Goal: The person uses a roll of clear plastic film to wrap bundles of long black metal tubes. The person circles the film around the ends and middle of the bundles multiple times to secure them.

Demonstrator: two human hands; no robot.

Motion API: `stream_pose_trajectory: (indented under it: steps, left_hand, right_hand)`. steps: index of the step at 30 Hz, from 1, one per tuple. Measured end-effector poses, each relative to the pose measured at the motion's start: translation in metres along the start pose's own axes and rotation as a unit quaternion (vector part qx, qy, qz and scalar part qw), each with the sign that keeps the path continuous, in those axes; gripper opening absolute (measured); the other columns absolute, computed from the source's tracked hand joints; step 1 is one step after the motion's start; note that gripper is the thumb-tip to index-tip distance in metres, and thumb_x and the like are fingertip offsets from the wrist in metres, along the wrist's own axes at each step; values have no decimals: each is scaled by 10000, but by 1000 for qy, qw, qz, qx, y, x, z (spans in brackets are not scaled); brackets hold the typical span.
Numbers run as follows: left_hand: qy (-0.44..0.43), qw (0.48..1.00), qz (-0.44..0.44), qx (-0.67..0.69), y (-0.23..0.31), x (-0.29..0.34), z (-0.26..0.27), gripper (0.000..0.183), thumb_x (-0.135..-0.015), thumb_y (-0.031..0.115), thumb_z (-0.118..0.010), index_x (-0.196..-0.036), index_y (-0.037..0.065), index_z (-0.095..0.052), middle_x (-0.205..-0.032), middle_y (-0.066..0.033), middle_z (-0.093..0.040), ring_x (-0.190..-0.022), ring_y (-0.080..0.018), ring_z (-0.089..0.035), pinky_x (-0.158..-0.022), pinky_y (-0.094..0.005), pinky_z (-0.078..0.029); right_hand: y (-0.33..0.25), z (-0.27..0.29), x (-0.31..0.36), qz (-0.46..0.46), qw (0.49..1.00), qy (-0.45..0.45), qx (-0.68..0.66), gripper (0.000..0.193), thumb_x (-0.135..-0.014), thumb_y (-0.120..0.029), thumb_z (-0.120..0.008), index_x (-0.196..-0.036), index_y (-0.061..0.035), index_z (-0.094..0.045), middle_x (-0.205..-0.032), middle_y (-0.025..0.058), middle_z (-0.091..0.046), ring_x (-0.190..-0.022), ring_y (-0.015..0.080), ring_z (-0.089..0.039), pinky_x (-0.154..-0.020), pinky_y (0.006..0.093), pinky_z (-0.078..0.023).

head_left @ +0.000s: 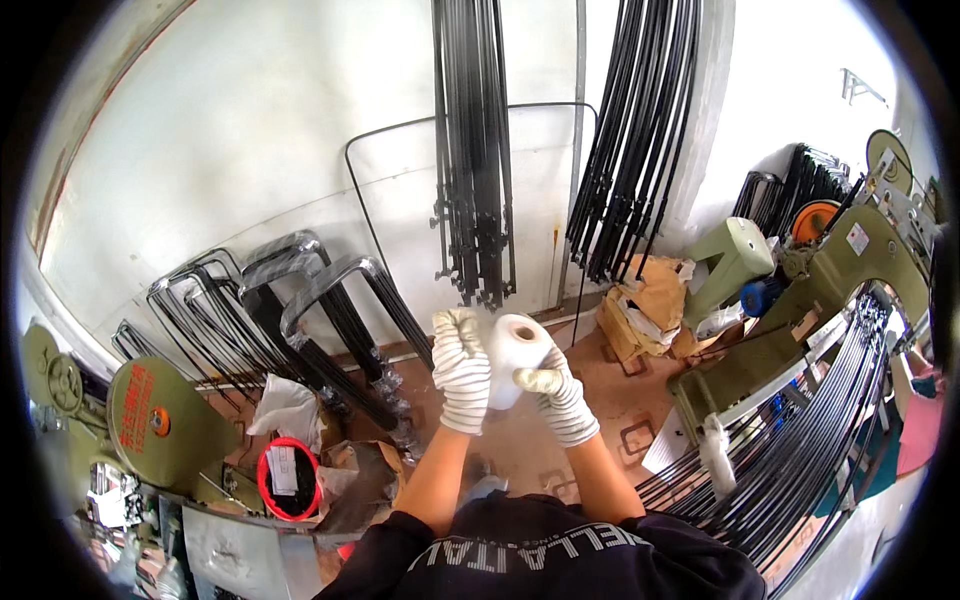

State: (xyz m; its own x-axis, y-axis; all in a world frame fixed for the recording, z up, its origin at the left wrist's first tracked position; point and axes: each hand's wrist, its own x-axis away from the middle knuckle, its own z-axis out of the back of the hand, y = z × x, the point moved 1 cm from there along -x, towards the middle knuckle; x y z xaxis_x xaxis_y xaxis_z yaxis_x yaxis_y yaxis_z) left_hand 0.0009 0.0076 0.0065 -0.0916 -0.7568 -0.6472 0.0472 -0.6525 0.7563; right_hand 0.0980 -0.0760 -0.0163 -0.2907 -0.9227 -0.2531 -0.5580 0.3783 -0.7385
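I hold a roll of clear plastic stretch film [521, 365] upright in front of my body, its cardboard core showing at the top. My right hand [558, 398], in a white striped work glove, is wrapped round the roll's right side. Close to the roll's left side, my left hand [461, 375], gloved the same way, is closed with its fingers curled. What it grips is hidden, though a hazy patch shows between it and the roll. Beyond my hands, a bundle of long black metal tubes [472, 150] hangs against the white wall.
More black tubes [635, 140] hang to the right. Bent black frames [345, 300], some plastic-wrapped, lean at the left. A green machine [165, 420] and red bucket [314, 480] stand lower left. A cardboard box [640, 310] and rods [800, 430] beside a green press [880, 260] are right.
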Motion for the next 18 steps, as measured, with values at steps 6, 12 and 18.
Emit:
stream_pose_trajectory:
  steps: [6,12,18]
  left_hand:
    - [-84,995,-57,-4,-28,-77,-17,110,-817,-44,-351,-808,42,-418,-628,-15,-445,-520,-75,-411,-485,-200,-379]
    - [-143,984,13,106,-68,-108,-17,140,-813,-61,-336,-842,32,-437,-638,20,-420,-530,-36,-380,-491,-163,-371]
    - [-197,966,139,96,-120,-145,-31,58,-820,43,-452,-814,41,-510,-611,22,-488,-482,-24,-406,-447,-164,-378]
  right_hand:
    - [19,16,-73,14,996,37,-82,761,-529,-279,-765,-1148,0,-423,-1010,84,-545,-925,198,-525,-817,322,-430]
    - [55,12,-86,1,962,51,-267,816,-549,-354,-761,-1162,37,-391,-1120,179,-499,-984,292,-526,-845,430,-444]
    - [43,12,-111,3,983,51,-178,895,-477,-314,-783,-1184,32,-356,-1106,174,-501,-988,284,-516,-883,418,-407]
